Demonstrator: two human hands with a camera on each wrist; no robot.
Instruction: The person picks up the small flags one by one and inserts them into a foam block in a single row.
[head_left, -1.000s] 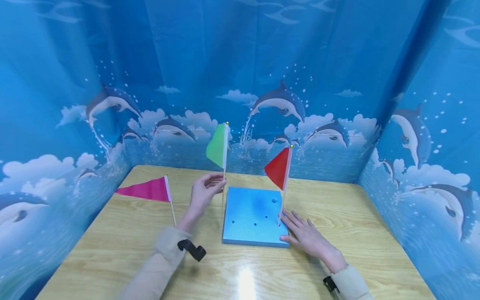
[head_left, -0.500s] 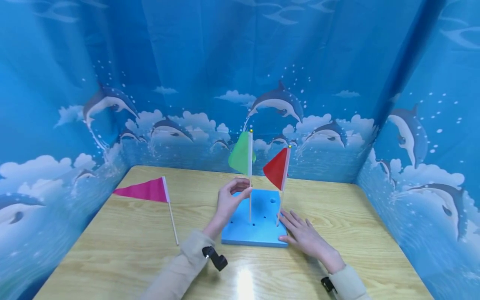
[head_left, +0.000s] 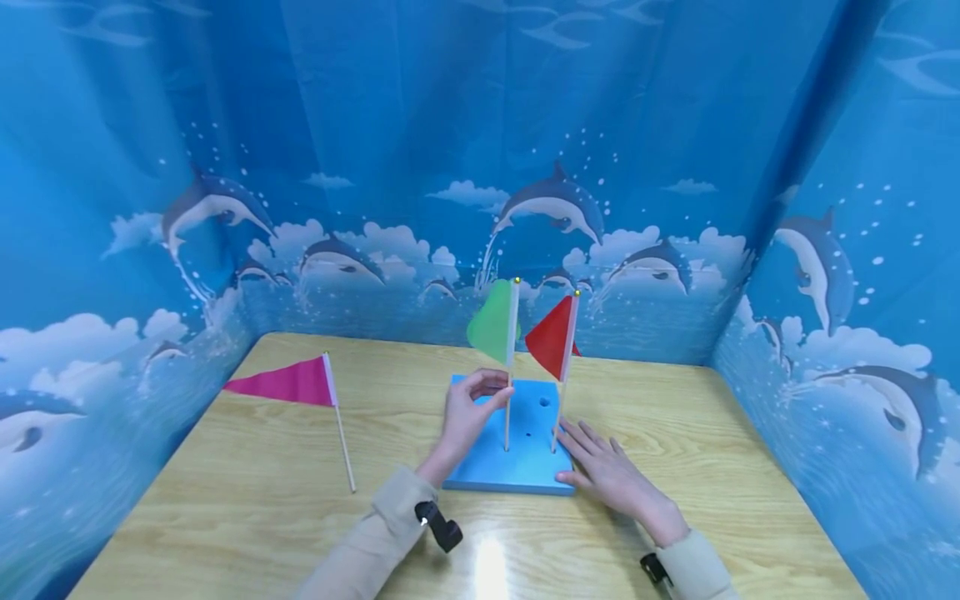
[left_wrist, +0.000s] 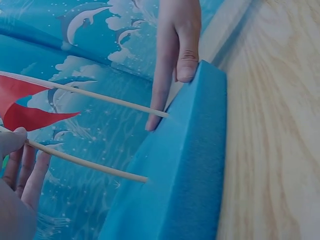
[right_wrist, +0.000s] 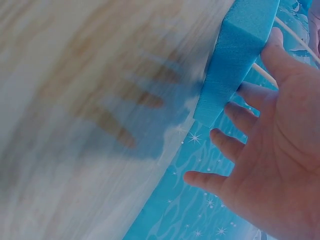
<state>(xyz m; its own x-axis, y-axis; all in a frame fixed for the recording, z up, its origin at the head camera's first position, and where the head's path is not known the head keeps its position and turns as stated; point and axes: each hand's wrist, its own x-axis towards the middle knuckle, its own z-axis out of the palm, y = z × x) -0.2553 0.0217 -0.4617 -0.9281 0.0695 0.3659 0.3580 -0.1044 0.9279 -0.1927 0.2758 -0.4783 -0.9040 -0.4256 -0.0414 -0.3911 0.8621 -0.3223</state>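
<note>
My left hand (head_left: 468,412) pinches the thin wooden stick of a green flag (head_left: 492,323) between thumb and fingers. The stick stands upright, its lower end at a hole in the blue foam board (head_left: 510,481); in the left wrist view that end meets the foam (left_wrist: 200,150). To its right, a red flag (head_left: 551,337) stands with its stick in the board, leaning slightly right. My right hand (head_left: 611,471) lies with fingers spread and straight against the board's right edge, beside the red flag's stick. In the right wrist view its thumb and fingertips touch the foam (right_wrist: 235,55).
A magenta pennant flag (head_left: 292,383) on a stick lies at the left of the wooden table (head_left: 247,517). More holes (head_left: 544,402) show in the board. A blue dolphin-print curtain (head_left: 480,125) encloses the table at the back and sides.
My left hand has carried the green flag right from beside the board to over it, then lowered its stick end to a front hole. The right hand has stayed at the board's edge.
</note>
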